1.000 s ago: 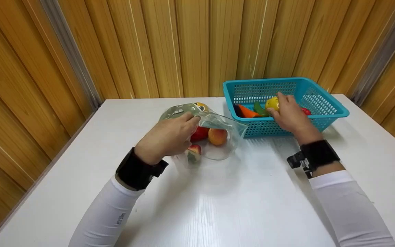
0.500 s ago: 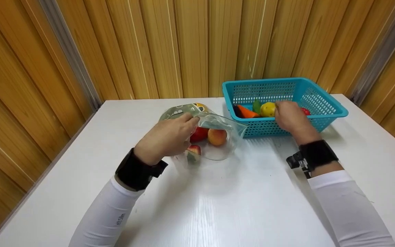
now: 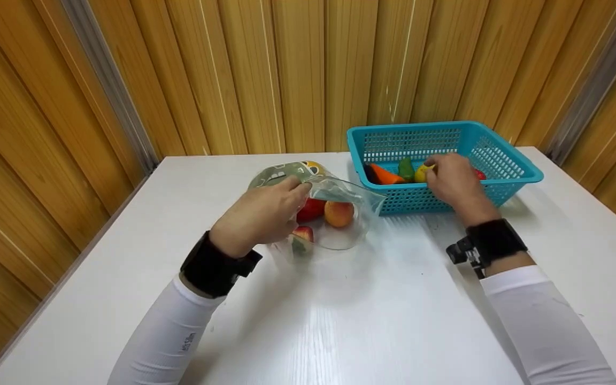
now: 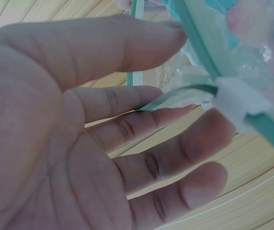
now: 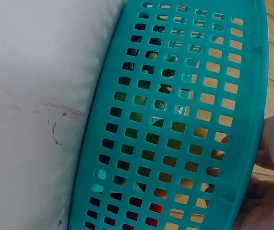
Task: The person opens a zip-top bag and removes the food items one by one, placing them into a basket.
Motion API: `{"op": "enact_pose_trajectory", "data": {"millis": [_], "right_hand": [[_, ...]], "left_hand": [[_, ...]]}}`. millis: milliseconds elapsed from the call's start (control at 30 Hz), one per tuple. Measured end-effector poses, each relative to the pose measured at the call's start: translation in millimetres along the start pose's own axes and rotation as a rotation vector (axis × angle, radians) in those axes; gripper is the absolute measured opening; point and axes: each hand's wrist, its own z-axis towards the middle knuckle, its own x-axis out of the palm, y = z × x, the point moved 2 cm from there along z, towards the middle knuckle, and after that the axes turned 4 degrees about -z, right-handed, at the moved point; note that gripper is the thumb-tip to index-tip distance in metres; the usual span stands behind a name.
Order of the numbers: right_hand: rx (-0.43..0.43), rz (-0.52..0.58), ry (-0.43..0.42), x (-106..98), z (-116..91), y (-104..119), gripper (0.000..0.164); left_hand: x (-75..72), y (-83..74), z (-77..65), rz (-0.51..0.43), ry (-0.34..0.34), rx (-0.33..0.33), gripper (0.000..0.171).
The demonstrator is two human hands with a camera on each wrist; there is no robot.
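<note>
My left hand [image 3: 265, 211] pinches the rim of a clear zip bag [image 3: 359, 190] with a green cartoon face print. In the left wrist view, the bag's teal strip and white slider [image 4: 240, 103] lie by the fingertips. Inside the bag show a peach [image 3: 339, 214], a red fruit [image 3: 312, 209] and another red fruit [image 3: 303, 233] lower down. Reaching into the teal basket [image 3: 412, 200], my right hand [image 3: 457, 184] covers part of a yellow fruit [image 3: 422, 174]. Its fingertips are hidden, so a grip on the fruit cannot be confirmed. The basket wall blocks most of the right wrist view.
Also in the basket lie an orange carrot-shaped item [image 3: 386, 175], a green vegetable [image 3: 406, 170], a dark item at the left end and a red item [image 3: 480, 175]. The white table [image 3: 308, 315] ends at a wood-patterned wall [image 3: 297, 75].
My right hand drew back from the yellow fruit, which dropped lower in the basket, then came over it again. The green vegetable shifted slightly. My left hand and the bag stayed put.
</note>
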Motion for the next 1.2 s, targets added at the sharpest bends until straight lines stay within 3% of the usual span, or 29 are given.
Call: {"op": "enact_pose_trajectory", "data": {"millis": [167, 433, 600, 700, 833, 1000, 1100, 1200], "right_hand": [[0.017, -0.035, 0.08, 2.1, 1.3, -2.3, 0.046], [0.002, -0.042, 0.112, 2.1, 1.4, -1.7, 0.047], [0.002, 0.002, 0.081, -3.7, -3.5, 10.4, 0.044], [-0.043, 0.029, 0.016, -11.0, -9.9, 26.4, 0.04], [-0.188, 0.05, -0.146, -19.8, -21.1, 53.8, 0.029], [-0.468, 0.096, -0.363, -27.6, -41.4, 89.9, 0.016], [-0.619, 0.116, -0.384, -29.4, -55.0, 109.9, 0.01], [-0.741, 0.107, -0.339, -27.9, -67.1, 127.0, 0.007]], "left_hand": [[0.9, 0.5, 0.4, 0.004, -0.005, 0.006, 0.041], [0.3, -0.2, -0.2, -0.003, 0.016, -0.011, 0.043], [-0.1, -0.5, -0.3, 0.0, 0.019, -0.011, 0.045], [-0.5, -0.8, -0.2, 0.005, 0.016, -0.008, 0.044], [-0.5, -0.7, 0.2, 0.003, 0.027, -0.016, 0.046], [-0.7, -0.4, 0.7, 0.0, 0.042, -0.016, 0.052], [-1.0, -0.2, 0.6, 0.007, 0.039, -0.009, 0.053], [-1.1, 0.0, 0.7, 0.01, 0.033, -0.004, 0.053]]}}
